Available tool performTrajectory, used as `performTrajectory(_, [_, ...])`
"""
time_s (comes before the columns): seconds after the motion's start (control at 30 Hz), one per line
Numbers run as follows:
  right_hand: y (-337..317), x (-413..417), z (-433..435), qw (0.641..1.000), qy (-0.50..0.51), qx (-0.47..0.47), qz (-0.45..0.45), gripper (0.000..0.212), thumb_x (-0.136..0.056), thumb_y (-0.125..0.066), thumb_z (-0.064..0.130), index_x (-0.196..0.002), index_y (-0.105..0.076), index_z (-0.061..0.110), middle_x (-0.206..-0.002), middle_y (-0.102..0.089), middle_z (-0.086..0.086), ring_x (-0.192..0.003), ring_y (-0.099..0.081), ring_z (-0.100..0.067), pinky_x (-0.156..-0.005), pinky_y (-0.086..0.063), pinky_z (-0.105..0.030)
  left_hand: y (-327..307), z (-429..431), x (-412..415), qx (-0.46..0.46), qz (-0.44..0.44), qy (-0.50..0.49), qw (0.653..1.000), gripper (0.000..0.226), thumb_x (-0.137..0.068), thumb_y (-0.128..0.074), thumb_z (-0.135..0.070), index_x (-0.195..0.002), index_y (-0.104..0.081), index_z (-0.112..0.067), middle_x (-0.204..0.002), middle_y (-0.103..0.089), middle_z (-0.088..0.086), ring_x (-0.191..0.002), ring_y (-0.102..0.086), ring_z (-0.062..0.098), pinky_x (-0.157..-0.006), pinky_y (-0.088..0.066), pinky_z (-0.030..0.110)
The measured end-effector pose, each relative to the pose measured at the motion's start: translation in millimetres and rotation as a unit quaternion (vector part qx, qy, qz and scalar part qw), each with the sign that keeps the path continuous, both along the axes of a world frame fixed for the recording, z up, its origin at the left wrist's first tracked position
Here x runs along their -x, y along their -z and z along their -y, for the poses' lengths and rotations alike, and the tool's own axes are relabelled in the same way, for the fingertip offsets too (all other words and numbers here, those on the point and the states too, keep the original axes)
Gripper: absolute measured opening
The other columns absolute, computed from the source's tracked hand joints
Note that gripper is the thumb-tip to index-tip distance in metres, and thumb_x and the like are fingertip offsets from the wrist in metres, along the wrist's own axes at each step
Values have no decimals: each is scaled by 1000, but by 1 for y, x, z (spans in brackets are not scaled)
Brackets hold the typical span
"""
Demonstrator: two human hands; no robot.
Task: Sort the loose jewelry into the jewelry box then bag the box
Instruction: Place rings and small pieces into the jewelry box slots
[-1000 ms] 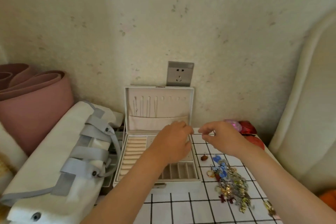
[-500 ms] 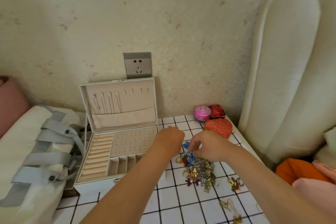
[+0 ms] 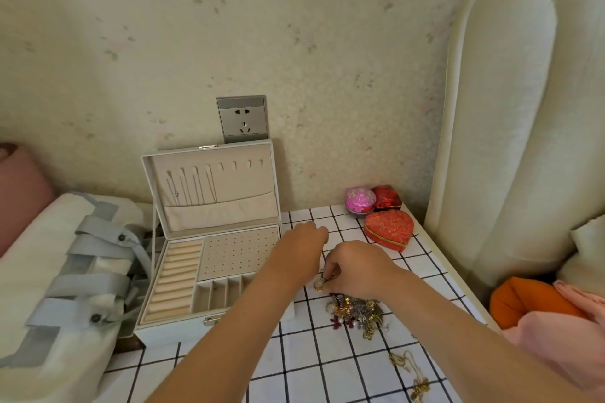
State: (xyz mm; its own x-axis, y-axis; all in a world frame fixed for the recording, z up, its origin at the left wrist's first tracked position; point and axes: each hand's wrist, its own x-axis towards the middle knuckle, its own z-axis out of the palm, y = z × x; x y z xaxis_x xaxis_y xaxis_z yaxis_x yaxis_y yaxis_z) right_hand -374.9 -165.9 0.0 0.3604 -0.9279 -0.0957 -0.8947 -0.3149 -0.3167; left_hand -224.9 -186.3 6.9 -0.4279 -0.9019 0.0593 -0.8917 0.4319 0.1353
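Observation:
A white jewelry box (image 3: 209, 271) stands open on the checked tablecloth (image 3: 311, 363), its lid leaning back against the wall. Its tray has ring rolls at left, a dotted earring panel and small slots. A heap of loose jewelry (image 3: 357, 311) lies right of the box. My right hand (image 3: 357, 268) is at the heap's far edge and pinches a small gold and pearl piece (image 3: 319, 283). My left hand (image 3: 302, 252) hovers just left of it with curled fingers; whether it holds anything is hidden. A white bag with grey straps (image 3: 75, 288) lies left of the box.
A red heart-shaped box (image 3: 389, 229), a pink round box (image 3: 360, 199) and a small red box (image 3: 388, 196) sit at the table's back right. More gold chains (image 3: 412, 376) lie near the front right. A cream headboard (image 3: 510, 127) rises at right, an outlet (image 3: 242, 119) behind the box.
Both hands moved from over the box tray rightward to the jewelry heap. My right hand came down and pinched a piece. The camera view turned right.

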Motion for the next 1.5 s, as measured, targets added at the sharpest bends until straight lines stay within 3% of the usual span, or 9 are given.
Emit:
performTrajectory(0.23, [2,-10,-4,997,44,-20,-61,25,-72,-78,43,-93,-74,32,-99,-68,13,-94,-63,-12,-75,-50,-28,-14,-22,-26,18,-133,-6,991,25,-96,-49,-15,-116,-64,-20,-109,-60,-1,-101,-55,14,-89,-49,30])
performTrajectory(0.4, [-3,-13,-6,996,55,-53,-47,18,-78,-73,28,-96,-75,33,-102,-68,15,-95,-63,-10,-76,-52,-27,-18,-34,-37,14,-160,1,987,21,-99,-50,-25,-112,-66,-23,-106,-61,-7,-92,-54,9,-85,-50,27])
performTrajectory(0.63, [-21,-8,-5,986,100,-66,116,13,-83,-69,21,-89,-71,33,-91,-70,15,-89,-66,-5,-84,-57,-30,-28,-48,-63,12,-165,0,986,24,-102,-45,-25,-111,-67,-20,-104,-63,-7,-95,-56,9,-82,-45,21])
performTrajectory(0.73, [-31,-19,-13,969,101,-91,205,13,-90,-66,16,-94,-70,28,-93,-70,9,-81,-64,-5,-72,-52,-21,-34,-59,-79,1,-170,-7,985,25,-103,-43,-27,-108,-67,-19,-100,-64,-5,-92,-57,11,-85,-48,29])
performTrajectory(0.83, [-42,-35,-23,954,96,-100,266,14,-94,-62,15,-97,-72,24,-91,-72,0,-57,-58,-7,-54,-48,-19,-40,-70,-99,-9,-184,-25,983,22,-103,-45,-30,-105,-65,-22,-93,-64,-9,-85,-58,8,-81,-50,31])
performTrajectory(1.0, [-58,-73,-41,938,58,-58,338,18,-97,-61,15,-105,-75,24,-98,-72,3,-49,-55,1,-52,-44,-14,-48,-90,-135,-3,-243,-79,967,12,-95,-61,-35,-104,-60,-29,-88,-62,-14,-80,-58,2,-74,-48,21])
performTrajectory(1.17, [-61,-116,-48,941,17,-9,339,19,-94,-67,24,-108,-72,36,-102,-69,13,-63,-57,8,-80,-49,-24,-45,-106,-174,-4,-307,-114,945,7,-90,-69,-26,-94,-68,-32,-87,-69,-16,-83,-61,-1,-78,-48,15])
performTrajectory(1.33, [-57,-147,-50,946,4,12,324,15,-89,-74,26,-100,-71,36,-96,-69,17,-60,-57,14,-69,-45,-19,-35,-118,-203,28,-343,-140,928,12,-91,-68,-23,-97,-71,-33,-92,-67,-18,-79,-58,-7,-71,-42,6])
performTrajectory(1.5, [-47,-169,-47,955,-24,31,295,16,-89,-73,25,-103,-74,33,-94,-70,18,-65,-55,18,-69,-39,-14,-27,-121,-211,5,-371,-155,916,18,-89,-70,-21,-99,-68,-36,-90,-66,-17,-78,-59,-2,-71,-44,8])
